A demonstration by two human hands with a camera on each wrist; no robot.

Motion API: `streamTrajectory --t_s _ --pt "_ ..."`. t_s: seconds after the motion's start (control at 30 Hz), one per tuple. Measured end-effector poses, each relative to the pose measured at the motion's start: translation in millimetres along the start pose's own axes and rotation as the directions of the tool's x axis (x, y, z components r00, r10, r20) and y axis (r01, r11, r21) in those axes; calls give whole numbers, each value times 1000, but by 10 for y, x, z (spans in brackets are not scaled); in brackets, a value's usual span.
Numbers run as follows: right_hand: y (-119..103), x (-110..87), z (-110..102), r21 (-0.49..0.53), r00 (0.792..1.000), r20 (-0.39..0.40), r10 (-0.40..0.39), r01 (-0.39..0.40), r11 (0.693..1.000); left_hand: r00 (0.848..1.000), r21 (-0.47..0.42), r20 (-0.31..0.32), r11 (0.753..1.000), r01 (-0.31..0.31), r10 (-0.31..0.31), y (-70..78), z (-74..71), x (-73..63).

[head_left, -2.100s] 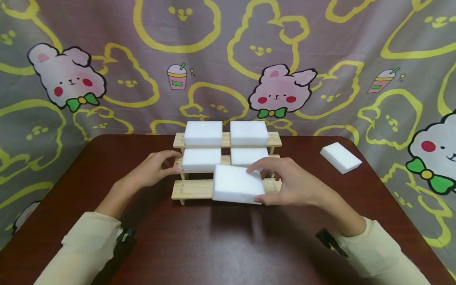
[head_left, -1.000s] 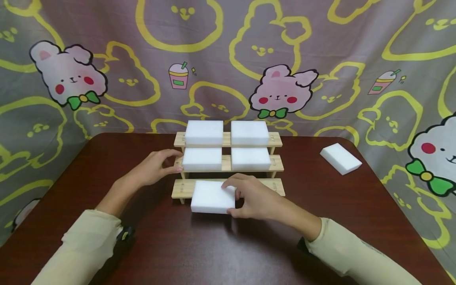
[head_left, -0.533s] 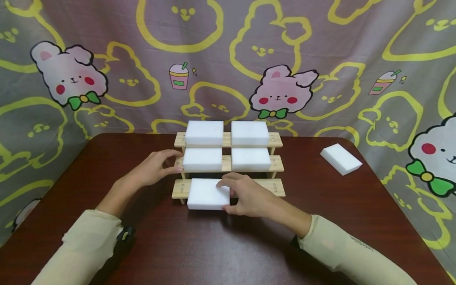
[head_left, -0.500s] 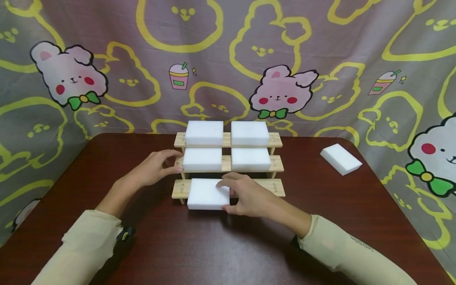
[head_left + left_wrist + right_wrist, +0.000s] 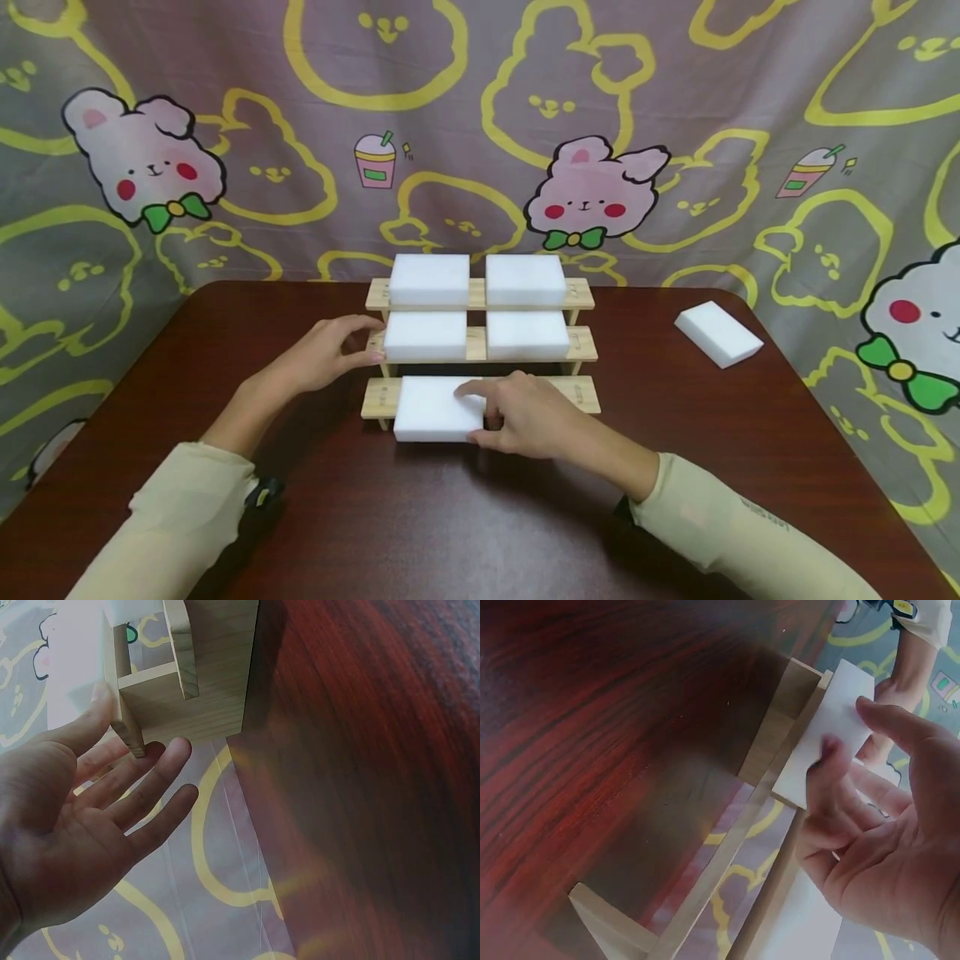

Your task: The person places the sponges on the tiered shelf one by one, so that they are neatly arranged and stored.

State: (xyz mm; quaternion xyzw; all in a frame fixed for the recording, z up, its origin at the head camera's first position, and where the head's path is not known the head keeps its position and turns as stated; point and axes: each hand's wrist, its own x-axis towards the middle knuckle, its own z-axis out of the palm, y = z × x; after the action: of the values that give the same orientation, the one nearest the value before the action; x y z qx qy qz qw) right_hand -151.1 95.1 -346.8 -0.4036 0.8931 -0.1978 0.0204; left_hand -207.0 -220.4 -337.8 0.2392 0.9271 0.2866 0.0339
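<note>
On the lowest tier of a three-tier wooden shelf rack (image 5: pixel 573 393) lies a white foam sponge block (image 5: pixel 435 408), left of the middle and jutting past the front edge. My right hand (image 5: pixel 536 417) holds its right end, the index finger bent onto the top and the thumb at the front corner. At the rack's left end, my left hand (image 5: pixel 318 354) grips the middle tier between thumb and index finger. Its other fingers spread loosely below in the left wrist view. Two more sponges (image 5: pixel 425 335) sit on the middle tier and two (image 5: pixel 525 279) on the top tier.
A loose white sponge (image 5: pixel 718 333) lies on the dark red-brown table (image 5: pixel 480 517) to the right of the rack. A patterned cloth curtain (image 5: pixel 457 125) hangs close behind the table and along its sides.
Over two seconds my right hand has brought the sponge left and down onto the lowest tier. In the last half second its index finger shifted slightly. The left hand has stayed put.
</note>
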Motion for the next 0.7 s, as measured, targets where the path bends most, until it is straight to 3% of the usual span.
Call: streamTrajectory --t_s 0.27,0.7 --pt "38 19 8 83 1000 -1 0 0 997 1000 0 1 1000 -4 4 0 -3 -6" --pt "48 109 31 91 1000 -20 16 -15 996 1000 5 -3 1000 -14 14 -13 -2 4"
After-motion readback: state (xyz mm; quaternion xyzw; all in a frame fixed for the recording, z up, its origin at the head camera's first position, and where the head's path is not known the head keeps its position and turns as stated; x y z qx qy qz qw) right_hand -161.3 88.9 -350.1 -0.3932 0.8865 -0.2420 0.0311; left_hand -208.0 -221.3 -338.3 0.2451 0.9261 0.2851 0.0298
